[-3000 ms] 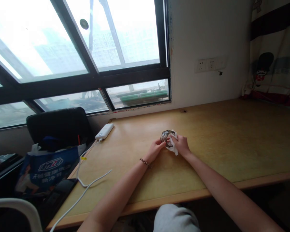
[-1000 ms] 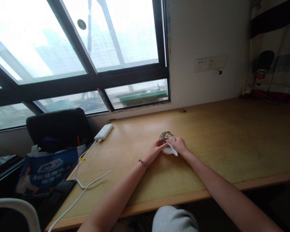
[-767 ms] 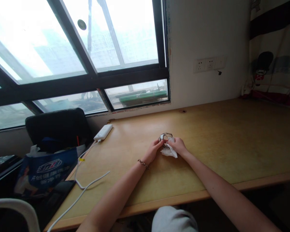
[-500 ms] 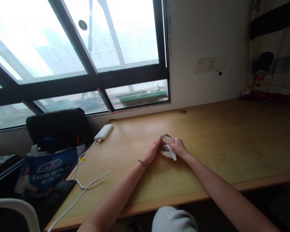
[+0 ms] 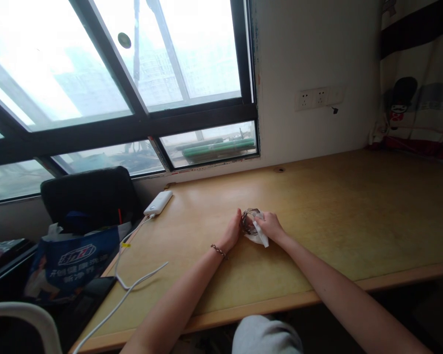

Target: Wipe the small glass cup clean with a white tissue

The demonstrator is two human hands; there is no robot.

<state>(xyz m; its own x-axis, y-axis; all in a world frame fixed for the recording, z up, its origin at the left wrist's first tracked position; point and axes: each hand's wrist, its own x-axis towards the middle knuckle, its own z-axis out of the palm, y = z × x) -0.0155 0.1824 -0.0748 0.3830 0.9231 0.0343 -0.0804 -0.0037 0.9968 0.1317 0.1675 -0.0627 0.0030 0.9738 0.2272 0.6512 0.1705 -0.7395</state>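
Observation:
Between my hands is a small round metal object [image 5: 246, 223] with a dark, openwork wire-like rim; its exact kind is too small to tell. My left hand [image 5: 235, 230] is wrapped round its left side, thumb pointing up. On the other side my right hand [image 5: 271, 227] pinches a white tissue [image 5: 259, 238], pressed against the object's right rim. Part of the tissue hangs below the object, toward me. My right fingertips are partly hidden by the tissue. Both hands are just over the wooden table [image 5: 328, 211].
A white power bank [image 5: 158, 202] lies at the table's left edge, with a white cable [image 5: 123, 290] running from it toward me. Left of the table are a black chair [image 5: 90, 194] and a blue bag [image 5: 77, 258]. A window and wall sockets [image 5: 313, 98] stand behind.
The round object has turned or tilted a little in my hands, so its rim shows rounder. My left thumb has lifted upright. My right hand still grips the tissue.

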